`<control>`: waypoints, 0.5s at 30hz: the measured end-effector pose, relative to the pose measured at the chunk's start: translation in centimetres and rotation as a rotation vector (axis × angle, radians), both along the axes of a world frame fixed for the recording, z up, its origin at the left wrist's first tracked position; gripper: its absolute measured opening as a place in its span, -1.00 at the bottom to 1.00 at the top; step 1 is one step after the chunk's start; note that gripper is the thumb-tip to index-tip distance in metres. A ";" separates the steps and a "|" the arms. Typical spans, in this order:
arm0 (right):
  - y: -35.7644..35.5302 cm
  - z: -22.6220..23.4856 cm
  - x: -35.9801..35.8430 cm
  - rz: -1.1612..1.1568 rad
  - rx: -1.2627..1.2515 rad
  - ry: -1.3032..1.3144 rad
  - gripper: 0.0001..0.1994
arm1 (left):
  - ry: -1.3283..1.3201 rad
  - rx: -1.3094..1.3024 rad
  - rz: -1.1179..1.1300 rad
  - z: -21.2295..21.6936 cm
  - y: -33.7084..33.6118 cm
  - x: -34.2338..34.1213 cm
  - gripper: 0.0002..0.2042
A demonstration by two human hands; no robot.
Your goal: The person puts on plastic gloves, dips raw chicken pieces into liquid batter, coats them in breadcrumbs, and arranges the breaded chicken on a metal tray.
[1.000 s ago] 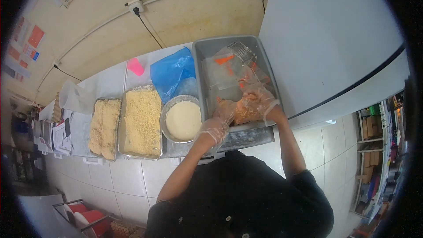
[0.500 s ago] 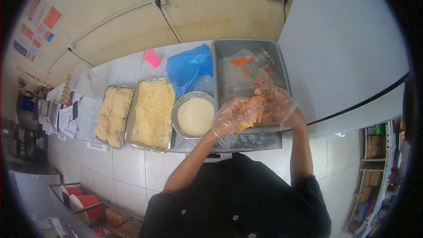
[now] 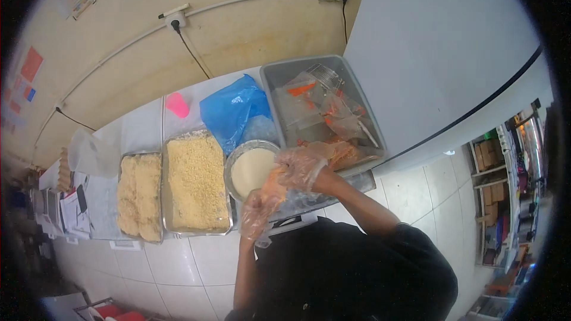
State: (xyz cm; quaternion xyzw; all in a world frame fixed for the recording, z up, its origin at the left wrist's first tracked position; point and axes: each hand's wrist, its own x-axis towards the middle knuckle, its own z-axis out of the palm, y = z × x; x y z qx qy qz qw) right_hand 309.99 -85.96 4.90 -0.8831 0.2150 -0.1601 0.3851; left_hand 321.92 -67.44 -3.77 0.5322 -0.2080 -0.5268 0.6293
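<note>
Both my hands wear clear plastic gloves and grip a soft orange piece of food [image 3: 275, 190], perhaps marinated meat, at the near right edge of a round metal bowl [image 3: 228, 173]. Pale batter [image 3: 253, 172] fills the bowl. My left hand [image 3: 257, 211] closes on the lower end of the piece, nearest my body. On its upper end is my right hand [image 3: 302, 167], fingers bent round it. Gloves and fingers hide part of the piece. Right of the bowl, a grey tub [image 3: 269, 90] contains clear plastic bags [image 3: 336, 107], more orange food [image 3: 342, 153] and a wire-mesh utensil [image 3: 326, 76].
Left of the bowl stand a metal tray of yellow crumbs [image 3: 193, 184] and another tray of crumb-covered pieces [image 3: 140, 196]. Behind are a blue plastic bag [image 3: 235, 110], a pink cup [image 3: 177, 105] and a clear container [image 3: 92, 153]. A large pale cabinet [image 3: 440, 53] borders the tub.
My hands have moved left from over the grey tub to the bowl's edge, carrying an orange piece. Orange food now shows in the tub's near end. The view has shifted and turned.
</note>
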 end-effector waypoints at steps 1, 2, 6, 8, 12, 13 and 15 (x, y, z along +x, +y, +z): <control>0.4 -0.2 1.0 -0.001 0.002 0.009 -0.74 | -0.182 0.054 0.028 -2.6 1.5 1.4 -0.77; 0.6 -0.6 2.1 -0.017 0.013 -0.002 -0.77 | -0.363 0.113 0.056 -4.2 2.9 2.7 -0.81; 1.0 1.0 6.6 -0.045 -0.005 0.202 -0.71 | -0.560 0.073 0.105 -4.0 7.1 8.0 -0.82; 1.5 -1.2 9.2 -0.120 -0.037 0.295 -0.76 | -0.566 0.130 0.108 -3.6 9.8 11.0 -0.81; 0.8 -14.9 10.6 -0.026 -0.917 0.490 -0.80 | -0.700 0.158 0.089 -6.0 14.2 17.3 -0.80; 1.5 -16.8 10.5 -0.019 -0.929 0.496 -0.80 | -0.760 0.128 0.111 -7.2 14.8 18.4 -0.81; 4.5 -17.4 10.3 0.002 -0.655 0.277 -0.79 | -0.611 0.201 0.090 -6.4 15.9 20.2 -0.80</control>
